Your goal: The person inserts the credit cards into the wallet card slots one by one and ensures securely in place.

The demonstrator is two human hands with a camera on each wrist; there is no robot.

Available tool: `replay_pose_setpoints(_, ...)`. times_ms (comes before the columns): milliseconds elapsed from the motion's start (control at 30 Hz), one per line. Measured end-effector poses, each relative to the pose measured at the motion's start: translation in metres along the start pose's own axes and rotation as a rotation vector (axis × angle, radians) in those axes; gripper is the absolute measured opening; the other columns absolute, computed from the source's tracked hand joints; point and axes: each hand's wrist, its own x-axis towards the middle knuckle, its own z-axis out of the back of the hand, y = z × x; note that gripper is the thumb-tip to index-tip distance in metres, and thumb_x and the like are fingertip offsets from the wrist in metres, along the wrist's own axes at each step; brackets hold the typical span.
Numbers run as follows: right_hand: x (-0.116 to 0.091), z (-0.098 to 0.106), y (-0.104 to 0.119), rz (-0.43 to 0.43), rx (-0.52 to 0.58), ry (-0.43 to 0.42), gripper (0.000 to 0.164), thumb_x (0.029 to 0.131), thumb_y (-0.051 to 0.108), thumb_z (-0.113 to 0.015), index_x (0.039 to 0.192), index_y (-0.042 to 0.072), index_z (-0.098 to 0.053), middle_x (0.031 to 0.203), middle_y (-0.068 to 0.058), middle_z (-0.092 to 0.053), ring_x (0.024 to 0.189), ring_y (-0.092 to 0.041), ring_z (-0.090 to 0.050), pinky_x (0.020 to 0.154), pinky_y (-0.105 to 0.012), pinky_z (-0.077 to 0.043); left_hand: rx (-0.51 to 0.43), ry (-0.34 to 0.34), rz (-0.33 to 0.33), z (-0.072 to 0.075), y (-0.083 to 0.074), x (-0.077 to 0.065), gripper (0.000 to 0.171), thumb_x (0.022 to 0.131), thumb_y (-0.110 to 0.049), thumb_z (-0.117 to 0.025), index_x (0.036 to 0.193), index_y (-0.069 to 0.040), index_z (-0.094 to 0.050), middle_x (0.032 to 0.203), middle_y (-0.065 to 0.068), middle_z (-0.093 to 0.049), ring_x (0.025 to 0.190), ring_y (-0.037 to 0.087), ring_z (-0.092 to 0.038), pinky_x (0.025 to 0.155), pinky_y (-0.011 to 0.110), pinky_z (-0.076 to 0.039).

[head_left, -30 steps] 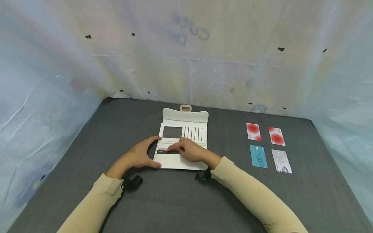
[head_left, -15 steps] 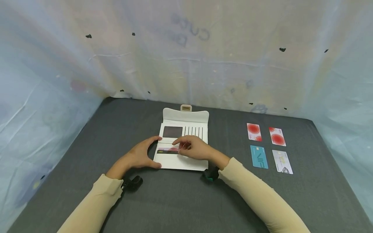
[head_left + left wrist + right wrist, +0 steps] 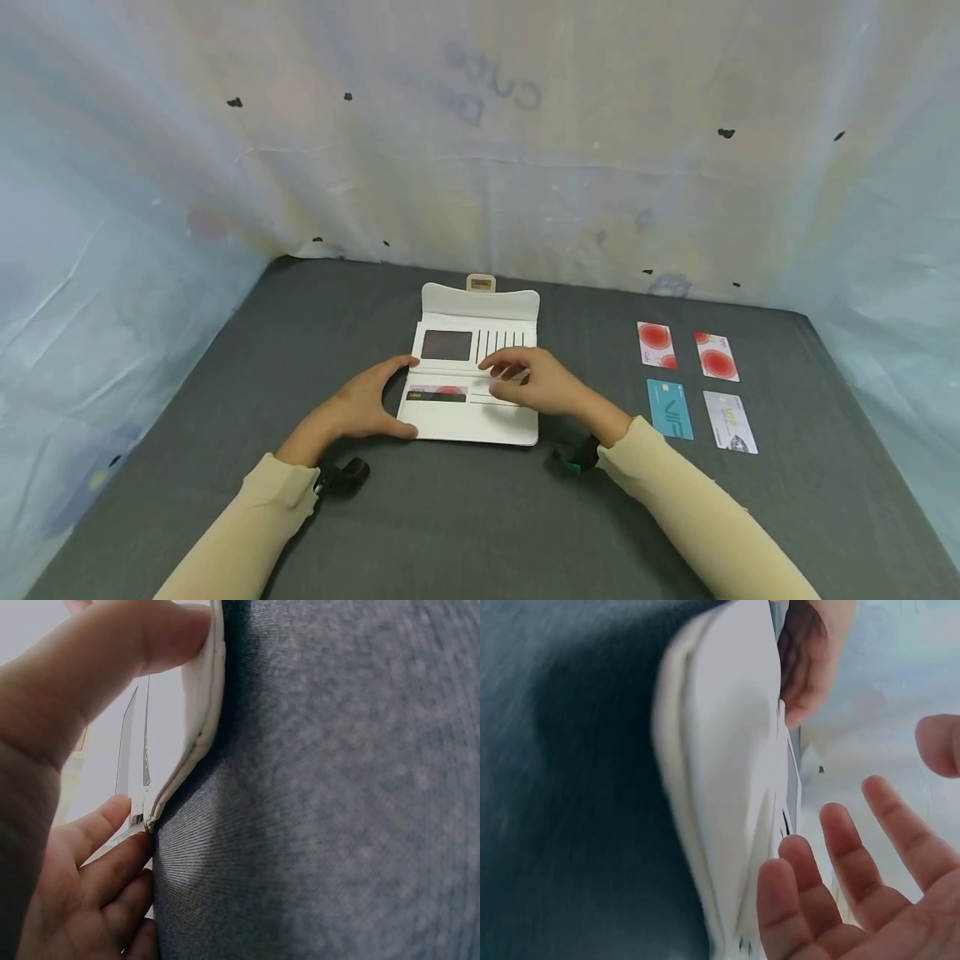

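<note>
A white wallet (image 3: 480, 423) lies unfolded on the dark cloth, its flap and clasp toward the back. In its lower left pocket sits a card (image 3: 437, 393), with a pink and red strip showing above a dark band. My left hand (image 3: 365, 402) rests at the wallet's left side, thumb on the near corner and fingertips at the edge by the fold. Over the wallet's right half hovers my right hand (image 3: 543, 383), fingers loosely bent and apart from the thumb. Nothing shows between those fingers in the right wrist view, where the wallet (image 3: 731, 750) stands beside them.
Two red-and-white cards (image 3: 657, 345) (image 3: 717, 357), a teal VIP card (image 3: 670, 409) and a silver VIP card (image 3: 731, 422) lie apart on the right of the dark cloth (image 3: 465, 525). A pale curtain (image 3: 480, 192) hangs behind and along both sides.
My right hand has lifted off the card in the lower left pocket and moved right, its pointing finger giving way to loosely bent fingers. My left hand has stayed at the wallet's edge.
</note>
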Motion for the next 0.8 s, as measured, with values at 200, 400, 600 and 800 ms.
replay_pose_setpoints(200, -0.017, 0.018, -0.008, -0.013, -0.027, -0.034, 0.032, 0.089, 0.019, -0.067, 0.12, 0.01, -0.065, 0.113, -0.008, -0.067, 0.099, -0.025, -0.063, 0.078, -0.04, -0.052, -0.003, -0.007, -0.006, -0.002, 0.001, -0.002, 0.104, 0.063, -0.046, -0.087, 0.148, -0.02, -0.033, 0.152, 0.013, -0.038, 0.139, 0.036, -0.037, 0.107, 0.057, -0.034)
replay_pose_setpoints(400, -0.036, 0.038, -0.017, -0.051, -0.063, -0.076, 0.034, 0.089, 0.02, -0.067, 0.121, 0.01, -0.064, 0.116, -0.012, -0.066, 0.1, -0.025, -0.063, 0.082, -0.042, -0.051, -0.004, -0.008, 0.0, -0.002, 0.001, -0.001, 0.103, 0.063, -0.046, -0.087, 0.148, -0.021, -0.034, 0.152, 0.013, -0.037, 0.14, 0.035, -0.036, 0.108, 0.057, -0.033)
replay_pose_setpoints(600, -0.053, 0.054, -0.03, -0.101, -0.097, -0.1, 0.035, 0.089, 0.021, -0.068, 0.122, 0.009, -0.064, 0.121, -0.015, -0.065, 0.104, -0.026, -0.063, 0.085, -0.044, -0.051, -0.01, -0.011, -0.001, 0.0, 0.0, -0.001, 0.103, 0.062, -0.046, -0.087, 0.147, -0.02, -0.035, 0.151, 0.014, -0.038, 0.139, 0.035, -0.037, 0.108, 0.057, -0.033)
replay_pose_setpoints(800, -0.07, 0.069, -0.04, -0.138, -0.117, -0.112, 0.036, 0.09, 0.021, -0.068, 0.123, 0.007, -0.062, 0.122, -0.015, -0.064, 0.106, -0.032, -0.062, 0.087, -0.048, -0.051, -0.007, -0.014, -0.006, -0.001, 0.0, 0.002, 0.102, 0.062, -0.044, -0.087, 0.147, -0.022, -0.035, 0.151, 0.012, -0.039, 0.139, 0.034, -0.037, 0.108, 0.056, -0.034)
